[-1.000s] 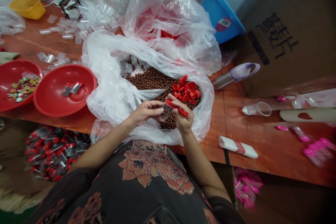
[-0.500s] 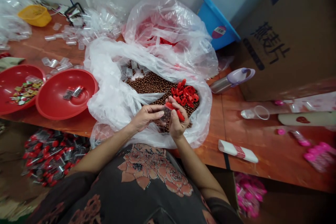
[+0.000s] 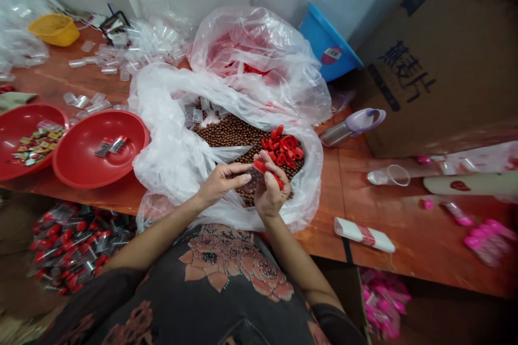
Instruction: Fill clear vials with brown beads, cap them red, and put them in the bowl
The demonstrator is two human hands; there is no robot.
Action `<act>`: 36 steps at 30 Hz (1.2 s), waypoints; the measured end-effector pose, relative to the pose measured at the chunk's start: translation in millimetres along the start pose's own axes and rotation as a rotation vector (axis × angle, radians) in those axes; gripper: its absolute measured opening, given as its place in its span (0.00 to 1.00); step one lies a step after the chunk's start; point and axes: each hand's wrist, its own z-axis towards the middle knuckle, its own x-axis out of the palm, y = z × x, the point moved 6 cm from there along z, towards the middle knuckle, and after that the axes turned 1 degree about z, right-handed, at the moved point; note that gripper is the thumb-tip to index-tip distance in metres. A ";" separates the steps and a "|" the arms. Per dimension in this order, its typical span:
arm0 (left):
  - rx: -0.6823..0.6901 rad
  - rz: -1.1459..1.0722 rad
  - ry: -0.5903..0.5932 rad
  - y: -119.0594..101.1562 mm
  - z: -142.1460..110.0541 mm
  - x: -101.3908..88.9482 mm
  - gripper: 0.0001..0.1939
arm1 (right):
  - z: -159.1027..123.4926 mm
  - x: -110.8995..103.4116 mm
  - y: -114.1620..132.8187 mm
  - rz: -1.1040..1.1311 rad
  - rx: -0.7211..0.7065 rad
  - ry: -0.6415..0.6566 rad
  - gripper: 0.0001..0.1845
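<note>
My left hand (image 3: pixel 220 184) pinches a small clear plastic container (image 3: pixel 251 180) between thumb and fingertips. Closed round a red plastic cap (image 3: pixel 259 166), my right hand (image 3: pixel 268 195) meets the container's other end; more red shows by its thumb, and I cannot tell whether it is the same piece. Both hands are over the near side of an open white plastic bag (image 3: pixel 156 145). Brown chocolate-like balls (image 3: pixel 232 130) fill the bag, with a heap of loose red caps (image 3: pixel 283 148) on top of them. Several clear containers (image 3: pixel 197 115) lie at the bag's far left.
Two red bowls (image 3: pixel 87 172) stand left, one holding wrapped pieces, the other a few filled containers. Red-capped containers (image 3: pixel 76 242) are piled below the table edge. A bag of red parts (image 3: pixel 251 54), blue basin (image 3: pixel 334 48), bottle (image 3: pixel 352 126) and large carton (image 3: pixel 445 75) stand behind and right.
The view has shifted slightly. My hands stay together around the container and cap, with only a small change in the right fingers.
</note>
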 end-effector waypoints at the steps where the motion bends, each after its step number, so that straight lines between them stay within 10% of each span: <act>1: 0.008 0.007 -0.004 0.2 -0.4 0.9 0.21 | -0.7 0.5 0.6 -0.005 -0.025 -0.003 0.09; 30: 0.043 -0.091 -0.164 10.3 -3.2 -4.4 0.33 | -11.8 6.5 -7.6 -0.581 -0.083 0.499 0.28; 36: 0.079 0.037 -0.085 4.3 -2.6 -0.9 0.30 | 5.7 -14.4 -15.4 -0.353 0.036 0.156 0.26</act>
